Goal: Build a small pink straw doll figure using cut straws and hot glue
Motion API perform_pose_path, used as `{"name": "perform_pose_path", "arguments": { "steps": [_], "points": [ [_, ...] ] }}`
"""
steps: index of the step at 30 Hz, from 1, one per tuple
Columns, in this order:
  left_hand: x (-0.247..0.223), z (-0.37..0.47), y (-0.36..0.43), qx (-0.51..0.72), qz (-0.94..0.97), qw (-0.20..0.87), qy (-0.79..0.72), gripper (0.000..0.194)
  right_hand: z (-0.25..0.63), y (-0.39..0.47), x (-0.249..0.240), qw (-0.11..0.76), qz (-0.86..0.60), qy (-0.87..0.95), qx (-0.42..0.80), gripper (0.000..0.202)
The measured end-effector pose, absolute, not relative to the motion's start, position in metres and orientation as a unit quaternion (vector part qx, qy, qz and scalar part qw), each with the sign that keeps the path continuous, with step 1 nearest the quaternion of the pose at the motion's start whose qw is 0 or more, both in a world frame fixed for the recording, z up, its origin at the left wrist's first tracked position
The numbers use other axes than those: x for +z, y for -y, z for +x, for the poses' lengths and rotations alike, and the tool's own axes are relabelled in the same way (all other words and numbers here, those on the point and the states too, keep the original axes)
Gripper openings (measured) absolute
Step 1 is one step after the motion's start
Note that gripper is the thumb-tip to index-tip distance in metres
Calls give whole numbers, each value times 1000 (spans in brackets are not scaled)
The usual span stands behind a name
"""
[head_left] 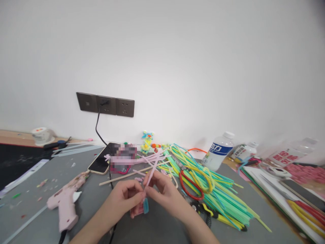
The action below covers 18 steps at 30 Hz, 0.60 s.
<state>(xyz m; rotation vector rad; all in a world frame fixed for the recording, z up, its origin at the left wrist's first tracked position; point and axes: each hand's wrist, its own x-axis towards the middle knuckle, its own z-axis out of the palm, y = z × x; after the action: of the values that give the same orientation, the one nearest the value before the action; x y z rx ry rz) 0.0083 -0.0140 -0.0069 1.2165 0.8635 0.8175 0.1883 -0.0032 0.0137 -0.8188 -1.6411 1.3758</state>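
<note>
My left hand (127, 198) and my right hand (166, 195) meet over the middle of the grey mat, fingers closed. Between their fingertips they pinch a pale pink pipe cleaner (152, 171), whose free end slants up and to the right. Under my left fingers shows a small pink and blue coiled piece (145, 206), partly hidden by the hand. Just beyond lie more pink pipe cleaners (144, 159). To the right spreads a heap of green, yellow and turquoise pipe cleaners (228, 200), with red-and-yellow-handled scissors (191, 189) on it.
A pink hot glue gun (64, 203) lies left, its black cord running off below. Behind it are a phone (104, 159) and a black cable (98, 127) from the wall socket. Yellow-black pliers (215, 215), a bottle (218, 150) and another scissors (302, 208) occupy the right.
</note>
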Motion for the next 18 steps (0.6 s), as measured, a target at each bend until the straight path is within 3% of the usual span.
{"name": "perform_pose_path", "arguments": {
  "steps": [12, 18],
  "points": [
    [3, 6, 11, 440, 587, 504, -456, 32, 174, 5, 1, 482, -352, 673, 437, 10],
    [6, 6, 11, 420, 529, 589, -444, 39, 174, 3, 2, 529, -336, 691, 360, 13]
  ]
}}
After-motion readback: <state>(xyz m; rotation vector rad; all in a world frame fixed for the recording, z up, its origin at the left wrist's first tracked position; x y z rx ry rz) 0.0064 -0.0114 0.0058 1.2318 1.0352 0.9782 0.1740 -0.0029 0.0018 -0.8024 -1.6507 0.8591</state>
